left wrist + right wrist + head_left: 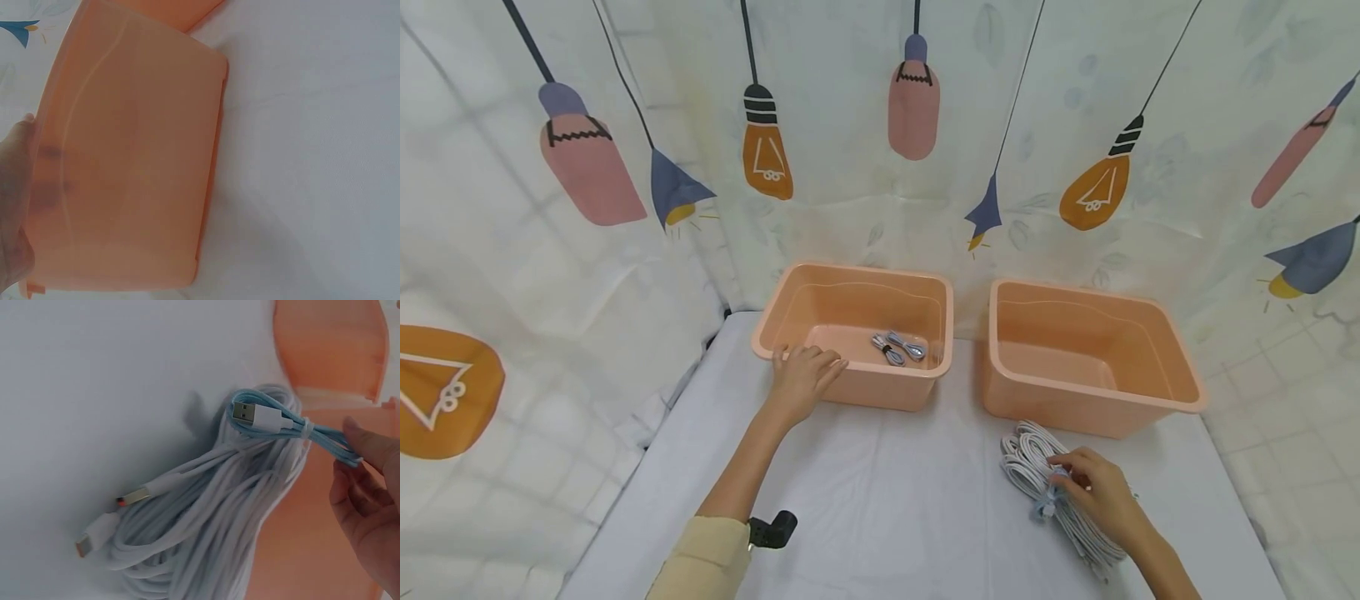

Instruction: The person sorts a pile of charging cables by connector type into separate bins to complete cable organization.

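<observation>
My left hand (801, 379) grips the front rim of the left peach plastic bin (880, 385); in the left wrist view, finger shadows show through the wall. Inside that bin lie two small grey cable bundles (898, 348). Between thumb and fingers, my right hand (1101, 492) pinches one end of a light blue USB cable (262, 412), coiled and tied with a clear band. The blue cable is over a large coiled bundle of white cable (206, 519), whose two plugs stick out to one side in the right wrist view.
A second peach bin (1090, 408) stands on the right, just behind the white cable. Both bins sit on a table with a white cover (895, 500). A patterned curtain (850, 225) hangs behind and along the sides.
</observation>
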Demonstrator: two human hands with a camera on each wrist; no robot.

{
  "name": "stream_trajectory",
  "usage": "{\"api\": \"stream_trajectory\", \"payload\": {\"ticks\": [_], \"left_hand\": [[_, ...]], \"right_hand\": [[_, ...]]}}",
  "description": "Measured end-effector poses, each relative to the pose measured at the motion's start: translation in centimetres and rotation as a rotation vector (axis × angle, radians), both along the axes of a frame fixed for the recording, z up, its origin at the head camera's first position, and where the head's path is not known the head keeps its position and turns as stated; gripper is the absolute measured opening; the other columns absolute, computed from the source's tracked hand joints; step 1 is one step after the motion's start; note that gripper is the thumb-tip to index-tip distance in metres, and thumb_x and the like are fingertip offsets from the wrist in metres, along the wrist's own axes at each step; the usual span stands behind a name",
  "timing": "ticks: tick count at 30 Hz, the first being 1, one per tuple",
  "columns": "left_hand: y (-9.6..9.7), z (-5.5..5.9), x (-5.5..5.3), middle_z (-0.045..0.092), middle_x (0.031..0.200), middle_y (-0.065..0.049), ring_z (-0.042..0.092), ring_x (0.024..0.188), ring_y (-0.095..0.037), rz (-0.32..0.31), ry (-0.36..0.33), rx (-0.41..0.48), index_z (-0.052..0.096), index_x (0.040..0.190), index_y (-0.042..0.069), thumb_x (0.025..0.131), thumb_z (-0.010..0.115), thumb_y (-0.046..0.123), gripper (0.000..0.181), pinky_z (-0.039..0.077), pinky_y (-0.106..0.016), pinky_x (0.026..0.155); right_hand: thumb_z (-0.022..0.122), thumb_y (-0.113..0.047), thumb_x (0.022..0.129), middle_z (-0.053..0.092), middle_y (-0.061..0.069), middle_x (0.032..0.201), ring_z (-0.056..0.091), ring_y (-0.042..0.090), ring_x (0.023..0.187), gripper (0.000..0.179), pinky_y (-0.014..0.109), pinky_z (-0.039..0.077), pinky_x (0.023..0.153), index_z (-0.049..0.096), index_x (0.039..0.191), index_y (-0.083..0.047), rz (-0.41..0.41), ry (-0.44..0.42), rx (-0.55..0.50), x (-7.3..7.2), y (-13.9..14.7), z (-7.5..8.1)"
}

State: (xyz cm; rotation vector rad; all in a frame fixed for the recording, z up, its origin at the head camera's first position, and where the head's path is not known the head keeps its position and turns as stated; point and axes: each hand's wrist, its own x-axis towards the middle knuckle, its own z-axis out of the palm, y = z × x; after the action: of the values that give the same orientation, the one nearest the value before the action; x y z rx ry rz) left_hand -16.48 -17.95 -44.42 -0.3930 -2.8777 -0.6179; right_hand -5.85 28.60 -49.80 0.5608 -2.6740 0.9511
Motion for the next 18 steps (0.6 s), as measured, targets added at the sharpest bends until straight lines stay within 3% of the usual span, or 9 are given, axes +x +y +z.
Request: {"api": "stream_trajectory", "payload": {"ticks": [8, 18], "left_hand": [[0.0, 0.0, 0.0, 0.074, 0.116, -0.011, 0.061, 0.120, -0.040, 0.000, 0.007, 0.010, 0.075, 0.119, 0.013, 0.111, 0.051, 0.042, 0.038, 0.020, -0.074, 0.116], [-0.1, 0.0, 0.0, 0.073, 0.119, -0.011, 0.060, 0.122, -0.040, -0.005, -0.002, 0.006, 0.074, 0.122, 0.013, 0.111, 0.051, 0.041, 0.039, 0.019, -0.074, 0.116]], "right_hand": [[0.085, 0.007, 0.079, 0.067, -0.004, 0.086, 0.055, -0.006, 0.072, 0.024, 0.021, 0.055, 0.057, 0.078, 0.100, -0.001, 0.022, 0.027, 0.000, -1.2, -0.7, 1.6], [0.082, 0.008, 0.081, 0.063, 0.000, 0.089, 0.063, 0.003, 0.067, 0.026, 0.021, 0.058, 0.059, 0.076, 0.107, 0.007, 0.059, -0.018, -0.067, -2.4, -1.8, 3.3]]}}
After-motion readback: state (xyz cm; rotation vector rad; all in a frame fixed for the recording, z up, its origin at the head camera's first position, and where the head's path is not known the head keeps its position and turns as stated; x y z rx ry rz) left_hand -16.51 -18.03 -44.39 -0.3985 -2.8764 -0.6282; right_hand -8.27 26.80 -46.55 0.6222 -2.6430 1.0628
